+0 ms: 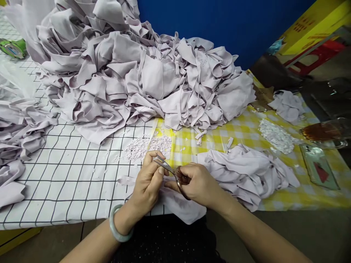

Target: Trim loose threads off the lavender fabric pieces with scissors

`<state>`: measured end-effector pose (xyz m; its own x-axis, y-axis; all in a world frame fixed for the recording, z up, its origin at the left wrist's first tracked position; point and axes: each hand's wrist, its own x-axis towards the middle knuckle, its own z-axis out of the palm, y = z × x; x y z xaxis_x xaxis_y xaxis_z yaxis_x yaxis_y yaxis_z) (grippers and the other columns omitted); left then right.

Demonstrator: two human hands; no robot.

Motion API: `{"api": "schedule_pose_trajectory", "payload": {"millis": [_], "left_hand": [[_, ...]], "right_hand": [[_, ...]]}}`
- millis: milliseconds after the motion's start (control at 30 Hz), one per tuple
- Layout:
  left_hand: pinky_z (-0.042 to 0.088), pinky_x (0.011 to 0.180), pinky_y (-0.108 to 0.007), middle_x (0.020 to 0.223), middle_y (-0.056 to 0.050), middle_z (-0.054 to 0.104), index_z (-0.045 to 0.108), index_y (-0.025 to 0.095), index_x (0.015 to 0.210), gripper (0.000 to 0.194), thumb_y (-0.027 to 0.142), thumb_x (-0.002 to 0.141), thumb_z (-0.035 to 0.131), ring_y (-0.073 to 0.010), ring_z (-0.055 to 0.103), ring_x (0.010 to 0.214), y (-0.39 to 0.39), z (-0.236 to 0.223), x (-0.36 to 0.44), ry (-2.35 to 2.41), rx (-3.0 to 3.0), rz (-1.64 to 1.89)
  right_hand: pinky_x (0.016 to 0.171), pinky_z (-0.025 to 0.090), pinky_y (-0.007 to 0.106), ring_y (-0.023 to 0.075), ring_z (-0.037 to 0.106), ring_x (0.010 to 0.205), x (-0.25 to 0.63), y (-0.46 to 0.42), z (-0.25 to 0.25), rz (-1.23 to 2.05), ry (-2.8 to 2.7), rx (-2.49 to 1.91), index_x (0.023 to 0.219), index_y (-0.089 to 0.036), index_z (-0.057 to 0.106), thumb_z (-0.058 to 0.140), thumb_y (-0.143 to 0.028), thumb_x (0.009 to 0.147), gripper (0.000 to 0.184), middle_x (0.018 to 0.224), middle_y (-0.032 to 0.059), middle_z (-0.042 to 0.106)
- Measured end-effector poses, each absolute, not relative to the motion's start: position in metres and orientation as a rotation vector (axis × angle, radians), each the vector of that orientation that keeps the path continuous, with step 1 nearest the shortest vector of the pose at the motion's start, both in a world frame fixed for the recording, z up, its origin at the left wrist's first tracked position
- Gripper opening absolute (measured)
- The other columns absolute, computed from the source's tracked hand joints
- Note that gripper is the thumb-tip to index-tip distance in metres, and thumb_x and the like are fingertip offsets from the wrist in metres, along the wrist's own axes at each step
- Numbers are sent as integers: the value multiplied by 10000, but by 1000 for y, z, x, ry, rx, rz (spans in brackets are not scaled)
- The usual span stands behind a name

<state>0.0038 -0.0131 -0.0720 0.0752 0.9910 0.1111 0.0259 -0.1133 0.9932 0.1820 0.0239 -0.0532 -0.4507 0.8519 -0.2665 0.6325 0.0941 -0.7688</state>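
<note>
My right hand (197,182) grips a pair of scissors (179,179), its fingers through the handles. The blades point up and left and reach over the fingertips of my left hand (150,178). Those left fingers are closed on a pale lilac fabric piece (182,204), which hangs below both hands over the table's front edge. The exact spot at the blade tips is too small to make out. Just beyond my hands lies a heap of small fabric snippets (149,146). A crumpled pile of lilac fabric pieces (244,171) lies beside my right hand.
A large mound of lilac fabric (115,73) fills the back of the table. More fabric (22,131) lies at the left, near a green tape dispenser (13,48). At the right are a second snippet heap (276,136), a phone (319,166) and a glass mug of brown liquid (323,131).
</note>
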Motion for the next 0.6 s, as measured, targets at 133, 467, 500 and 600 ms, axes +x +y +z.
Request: {"api": "schedule_pose_trajectory", "payload": {"millis": [133,467,500,600], "left_hand": [[423,956,-366,1058,-71,499,580,196,811,296,258,1048,414,-217,459,1081,-3,-73,6,1164,1434,1213],[417,691,-284,1101,-83,511,619,180,767,345,343,1030,465,-181,501,902,-3,-71,-7,1140,1157,1143],[410,657,-279,1096,-76,510,621,181,766,357,354,1033,459,-160,488,821,-8,-67,-10,1116,1082,1156],[466,759,-299,1182,-79,527,682,208,864,320,419,1015,495,-184,535,907,-23,-58,-18,1074,984,1185]], "right_hand": [[483,261,245,100,365,494,185,26,-60,1357,-2071,-1591,522,-202,430,646,-652,793,568,498,-33,434],[714,517,314,221,646,799,200,26,-64,1267,-1937,-1476,914,-190,719,882,-490,642,437,873,51,702],[780,526,332,237,658,873,198,20,-61,1268,-1986,-1391,983,-199,720,907,-401,622,455,946,60,712],[710,495,279,172,631,756,187,1,-56,1316,-2036,-1279,859,-210,692,779,-113,680,222,808,4,683]]}}
